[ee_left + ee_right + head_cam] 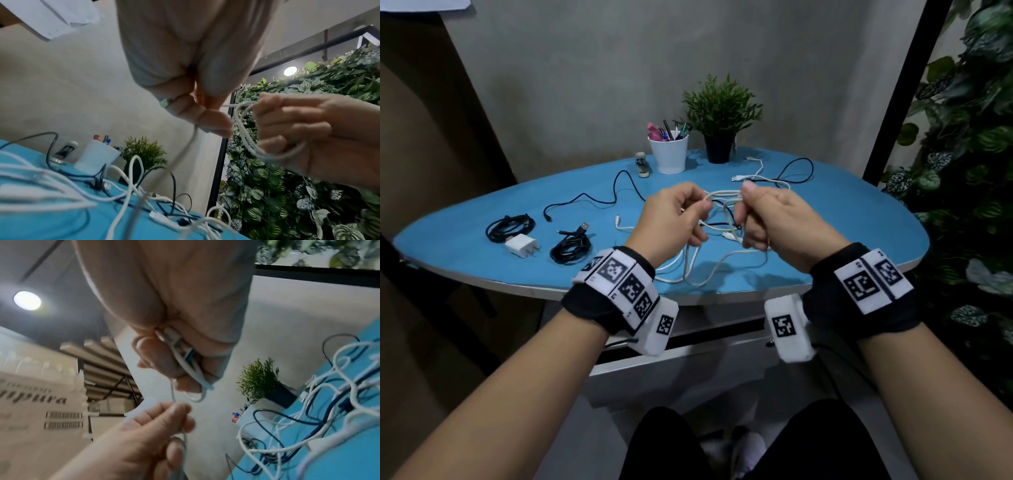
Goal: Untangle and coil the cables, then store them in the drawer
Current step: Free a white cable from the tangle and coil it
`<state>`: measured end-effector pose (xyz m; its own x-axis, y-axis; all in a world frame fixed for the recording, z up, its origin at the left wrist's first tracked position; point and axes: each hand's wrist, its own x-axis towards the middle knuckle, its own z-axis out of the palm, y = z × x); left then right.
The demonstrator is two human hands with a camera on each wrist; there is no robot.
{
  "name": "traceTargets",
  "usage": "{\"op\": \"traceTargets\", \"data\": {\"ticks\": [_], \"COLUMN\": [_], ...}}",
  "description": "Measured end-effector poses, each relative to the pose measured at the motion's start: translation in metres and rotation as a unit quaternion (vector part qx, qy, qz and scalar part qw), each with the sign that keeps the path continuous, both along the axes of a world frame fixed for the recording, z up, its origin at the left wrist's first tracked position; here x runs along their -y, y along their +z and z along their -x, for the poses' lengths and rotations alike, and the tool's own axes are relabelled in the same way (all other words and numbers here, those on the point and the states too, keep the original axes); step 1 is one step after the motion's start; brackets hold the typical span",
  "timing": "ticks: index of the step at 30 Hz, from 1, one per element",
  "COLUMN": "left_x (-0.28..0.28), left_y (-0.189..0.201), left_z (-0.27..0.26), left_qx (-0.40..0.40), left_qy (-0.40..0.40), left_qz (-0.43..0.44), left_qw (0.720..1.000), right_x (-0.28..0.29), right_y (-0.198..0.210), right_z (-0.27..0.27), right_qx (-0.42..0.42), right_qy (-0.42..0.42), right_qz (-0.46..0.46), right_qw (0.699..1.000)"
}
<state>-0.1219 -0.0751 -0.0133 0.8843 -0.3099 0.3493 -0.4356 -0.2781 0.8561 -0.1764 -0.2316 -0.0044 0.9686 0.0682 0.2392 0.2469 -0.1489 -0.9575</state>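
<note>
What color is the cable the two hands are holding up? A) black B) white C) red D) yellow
B: the left hand and right hand both pinch a white cable above the blue table, while the coiled black cables lie untouched on the table.

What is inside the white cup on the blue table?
Pens and a pink thing stick out of the white cup. Only their tops show; the cup's wall hides their lower parts and anything else at the bottom.
</note>
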Motion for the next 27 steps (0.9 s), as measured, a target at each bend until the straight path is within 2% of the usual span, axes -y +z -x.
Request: {"op": "traceTargets", "data": {"ticks": [3, 8, 11, 13, 16, 18, 20, 23, 25, 27], "left_x": [0.008, 0.016, 0.018, 0.018, 0.018, 0.016, 0.012, 0.006, 0.004, 0.004], "left_y": [-0.012, -0.028, -0.038, -0.043, -0.043, -0.037, -0.029, -0.014, -0.005, 0.002], "left_z": [0.005, 0.012, 0.022, 0.029, 0.036, 0.039, 0.041, 0.038, 0.035, 0.031], "left_qx": [-0.032, -0.088, -0.106, -0.129, -0.182, -0.215, -0.210, -0.087, -0.016, 0.023], "left_qy": [-0.022, -0.073, -0.118, -0.157, -0.207, -0.223, -0.217, -0.149, -0.106, -0.080], "left_qz": [-0.030, -0.123, -0.173, -0.176, -0.130, -0.085, -0.047, -0.040, -0.018, 0.018], "left_qw": [0.999, 0.986, 0.972, 0.963, 0.953, 0.947, 0.952, 0.984, 0.994, 0.996], "right_x": [0.004, 0.008, 0.013, 0.014, 0.014, 0.014, 0.014, 0.015, 0.012, 0.011], "right_y": [0.007, 0.016, 0.017, 0.016, 0.010, 0.006, 0.003, 0.000, 0.001, 0.004], "right_z": [0.000, -0.001, -0.004, -0.006, -0.007, -0.006, -0.005, -0.004, -0.003, 0.000], "right_qx": [-0.002, -0.004, 0.027, 0.038, 0.057, 0.083, 0.105, 0.114, 0.101, 0.084], "right_qy": [-0.007, -0.003, -0.029, -0.053, -0.084, -0.103, -0.124, -0.146, -0.132, -0.126], "right_qz": [-0.112, -0.279, -0.331, -0.323, -0.234, -0.111, 0.019, 0.194, 0.244, 0.262], "right_qw": [0.994, 0.960, 0.943, 0.944, 0.967, 0.985, 0.987, 0.963, 0.956, 0.953]}}
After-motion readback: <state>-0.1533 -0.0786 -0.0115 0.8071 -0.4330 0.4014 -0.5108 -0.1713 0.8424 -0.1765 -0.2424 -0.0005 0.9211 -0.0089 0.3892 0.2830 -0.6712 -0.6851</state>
